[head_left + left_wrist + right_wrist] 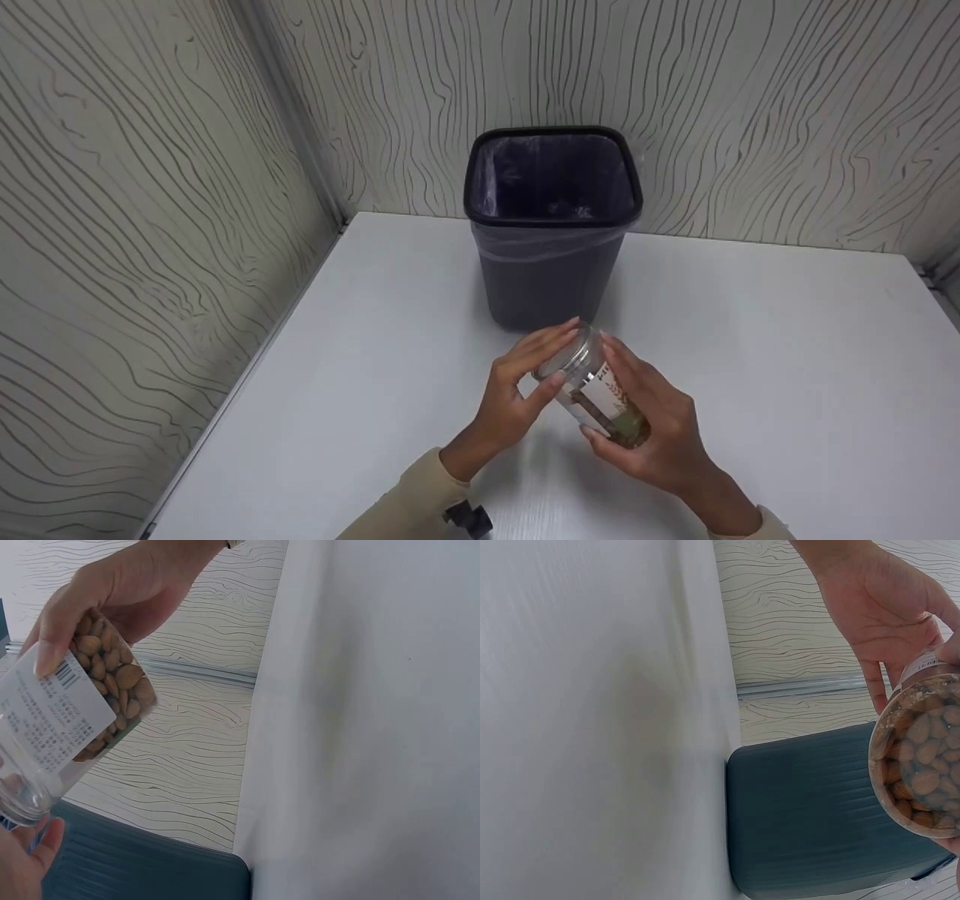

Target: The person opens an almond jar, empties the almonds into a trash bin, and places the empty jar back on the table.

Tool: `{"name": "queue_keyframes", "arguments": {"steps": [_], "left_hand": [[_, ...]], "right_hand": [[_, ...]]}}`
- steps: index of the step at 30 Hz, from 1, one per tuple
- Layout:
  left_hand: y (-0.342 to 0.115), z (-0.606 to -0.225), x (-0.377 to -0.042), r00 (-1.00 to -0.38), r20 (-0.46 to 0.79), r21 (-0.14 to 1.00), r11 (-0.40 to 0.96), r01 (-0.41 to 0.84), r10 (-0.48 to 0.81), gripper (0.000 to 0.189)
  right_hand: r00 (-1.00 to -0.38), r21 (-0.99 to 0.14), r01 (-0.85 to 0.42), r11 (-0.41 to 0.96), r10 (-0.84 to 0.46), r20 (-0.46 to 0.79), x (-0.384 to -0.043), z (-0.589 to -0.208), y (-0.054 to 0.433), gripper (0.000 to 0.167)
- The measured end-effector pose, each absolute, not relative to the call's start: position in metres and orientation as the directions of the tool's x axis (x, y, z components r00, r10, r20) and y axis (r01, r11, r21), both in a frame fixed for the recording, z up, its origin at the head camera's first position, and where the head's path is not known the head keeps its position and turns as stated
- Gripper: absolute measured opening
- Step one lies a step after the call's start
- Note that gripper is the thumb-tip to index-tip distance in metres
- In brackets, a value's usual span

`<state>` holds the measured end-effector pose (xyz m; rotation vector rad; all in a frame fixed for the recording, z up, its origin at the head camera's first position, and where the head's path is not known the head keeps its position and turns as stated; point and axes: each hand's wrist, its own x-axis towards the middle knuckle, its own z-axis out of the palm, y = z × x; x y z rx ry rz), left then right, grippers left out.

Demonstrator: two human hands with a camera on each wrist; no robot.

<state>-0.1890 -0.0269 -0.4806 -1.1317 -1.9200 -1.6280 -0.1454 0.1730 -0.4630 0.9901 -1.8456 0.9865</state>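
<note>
A clear plastic jar (596, 401) with a printed label is held tilted above the white table, its clear top end toward the upper left. My right hand (667, 431) grips the body near the base. The left hand (510, 397) lies over the top end, fingers across it and thumb against the rim. Almonds (112, 679) show through the side in the left wrist view, beside a white text label (56, 709) with a barcode. In the right wrist view the round jar bottom (926, 772) faces the camera, with almonds behind it.
A dark waste bin (547, 281) with a clear liner bag stands just beyond the jar, near the back of the white table (360, 360). Pale panels with a wood-grain line pattern (390, 97) rise behind and along the left side.
</note>
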Motion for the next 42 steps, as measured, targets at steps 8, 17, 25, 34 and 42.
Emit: {"name": "queue_keyframes", "arguments": {"steps": [8, 17, 25, 34, 42], "left_hand": [[-0.026, -0.480, -0.188, -0.605, 0.727, 0.635, 0.017, 0.772, 0.324, 0.043], [-0.025, -0.478, -0.187, -0.619, 0.715, 0.645, 0.035, 0.763, 0.324, 0.042], [-0.027, -0.478, -0.185, -0.627, 0.708, 0.651, 0.044, 0.758, 0.325, 0.041], [-0.027, -0.478, -0.184, -0.638, 0.703, 0.658, 0.051, 0.751, 0.314, 0.042], [-0.026, -0.478, -0.183, -0.645, 0.703, 0.661, 0.062, 0.748, 0.298, 0.042]], "right_hand": [[-0.374, -0.253, -0.881, 0.399, -0.261, 0.890, -0.147, -0.467, 0.175, 0.080], [-0.385, -0.262, -0.877, 0.403, -0.262, 0.885, -0.148, -0.469, 0.177, 0.081], [-0.386, -0.264, -0.877, 0.403, -0.262, 0.884, -0.147, -0.469, 0.175, 0.081], [-0.393, -0.266, -0.874, 0.408, -0.269, 0.879, -0.148, -0.472, 0.176, 0.083], [-0.393, -0.264, -0.874, 0.408, -0.275, 0.878, -0.150, -0.474, 0.177, 0.083]]}}
